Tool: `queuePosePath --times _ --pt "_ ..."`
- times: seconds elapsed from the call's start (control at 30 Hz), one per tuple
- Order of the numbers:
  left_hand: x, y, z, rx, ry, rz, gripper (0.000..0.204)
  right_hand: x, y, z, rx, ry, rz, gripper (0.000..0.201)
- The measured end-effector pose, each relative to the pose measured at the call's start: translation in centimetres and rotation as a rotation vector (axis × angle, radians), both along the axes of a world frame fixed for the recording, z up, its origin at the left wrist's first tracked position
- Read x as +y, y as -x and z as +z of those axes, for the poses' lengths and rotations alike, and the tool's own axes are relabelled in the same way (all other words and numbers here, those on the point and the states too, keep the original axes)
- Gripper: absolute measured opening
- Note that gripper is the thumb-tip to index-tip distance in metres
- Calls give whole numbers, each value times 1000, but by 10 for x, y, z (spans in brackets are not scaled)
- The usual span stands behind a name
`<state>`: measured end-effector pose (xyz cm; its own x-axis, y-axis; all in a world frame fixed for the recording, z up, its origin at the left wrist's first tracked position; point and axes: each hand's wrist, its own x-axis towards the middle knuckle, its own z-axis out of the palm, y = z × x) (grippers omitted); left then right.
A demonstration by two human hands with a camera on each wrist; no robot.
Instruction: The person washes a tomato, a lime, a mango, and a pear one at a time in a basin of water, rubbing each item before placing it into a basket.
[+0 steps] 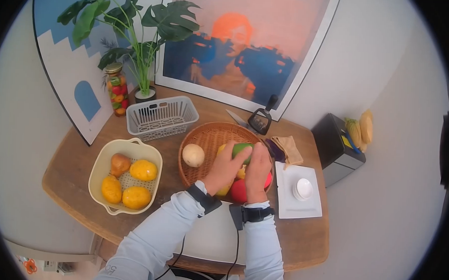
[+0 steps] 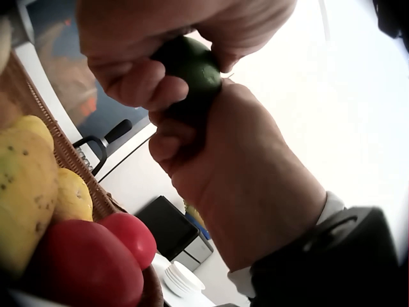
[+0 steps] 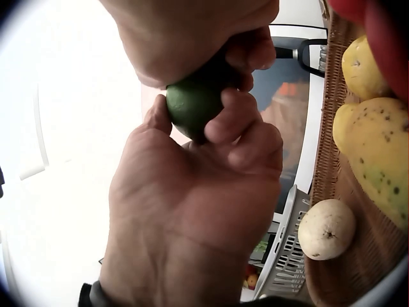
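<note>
Both hands hold one smooth, dark green oval fruit (image 1: 240, 149) above the round wicker basket (image 1: 184, 138). My left hand (image 1: 222, 171) grips it from the left, my right hand (image 1: 258, 172) from the right. In the left wrist view, fingers of both hands curl round the green fruit (image 2: 195, 73), and the right wrist view shows its lower end (image 3: 192, 107) between thumb and fingers. Below them in the basket lie red round produce (image 1: 239, 190), a spotted yellow fruit (image 2: 24, 185) and a pale round one (image 1: 193, 155). The hands hide part of the basket.
At left stands a cream colander (image 1: 96, 182) with several yellow and brown items. Behind are a grey plastic basket (image 1: 135, 128), a jar (image 1: 117, 90), a knife (image 1: 236, 118) and a black-handled grater (image 1: 259, 122). White dishes (image 1: 302, 189) sit right; a white tray (image 1: 207, 242) lies in front.
</note>
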<state>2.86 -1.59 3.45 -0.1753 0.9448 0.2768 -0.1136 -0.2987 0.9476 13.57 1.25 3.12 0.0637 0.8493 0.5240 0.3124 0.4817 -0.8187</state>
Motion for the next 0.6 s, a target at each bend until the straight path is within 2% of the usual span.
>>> queuePosePath --times 0.03,0.13,0.23,0.3,0.33,0.37,0.47,0.57,0.6 --pt "-6 8 10 -111 194 -136 34 -4 5 2 3 -65 14 40" --pt "-3 30 9 -205 272 -328 32 -16 17 11 -93 -194 24 41" --pt "2 10 -2 -173 134 -52 30 -11 14 6 -19 -17 -2 42" --pt "16 -2 -20 157 -246 177 30 0 5 -1 44 106 -3 43" --pt "15 -5 -17 323 -436 289 30 9 -3 -7 70 153 4 43" --pt "10 -9 -17 289 -400 235 30 14 -7 -11 96 199 12 43" --pt "-1 -1 -6 122 -60 29 30 -3 -1 5 42 89 -30 39" --pt "-4 22 6 -171 211 -247 28 -13 15 10 -43 -206 -27 37" --pt "-3 22 5 -167 224 -236 28 -13 16 10 -49 -208 -36 36"
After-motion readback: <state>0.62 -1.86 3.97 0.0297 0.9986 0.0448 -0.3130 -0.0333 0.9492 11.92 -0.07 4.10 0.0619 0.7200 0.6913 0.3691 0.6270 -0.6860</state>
